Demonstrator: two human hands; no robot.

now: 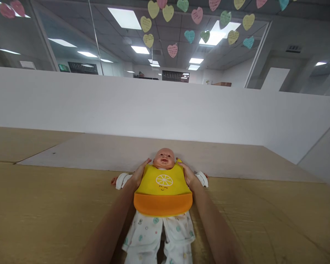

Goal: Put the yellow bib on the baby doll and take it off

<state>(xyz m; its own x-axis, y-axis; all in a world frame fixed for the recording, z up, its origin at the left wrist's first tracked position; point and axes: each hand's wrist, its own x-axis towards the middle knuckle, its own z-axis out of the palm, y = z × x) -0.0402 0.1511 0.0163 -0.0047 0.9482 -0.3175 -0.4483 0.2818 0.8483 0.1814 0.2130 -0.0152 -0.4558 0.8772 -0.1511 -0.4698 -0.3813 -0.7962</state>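
A baby doll [163, 159] lies on its back, head away from me, in white pajamas with small coloured dots [156, 234]. A yellow silicone bib [162, 185] with an orange catch pocket and a printed citrus slice covers its chest. My left hand [139, 173] rests at the bib's upper left edge beside the doll's neck. My right hand [188, 174] lies at the opposite upper edge. Whether either hand grips the bib or only touches it is hard to see. The doll's feet run out of view at the bottom.
The doll lies on a tan, wood-like surface [44, 205] with a paler board [222, 159] beyond it. Behind stands a low white wall [154, 106], then a glass partition with paper hearts [167, 13] hanging along it.
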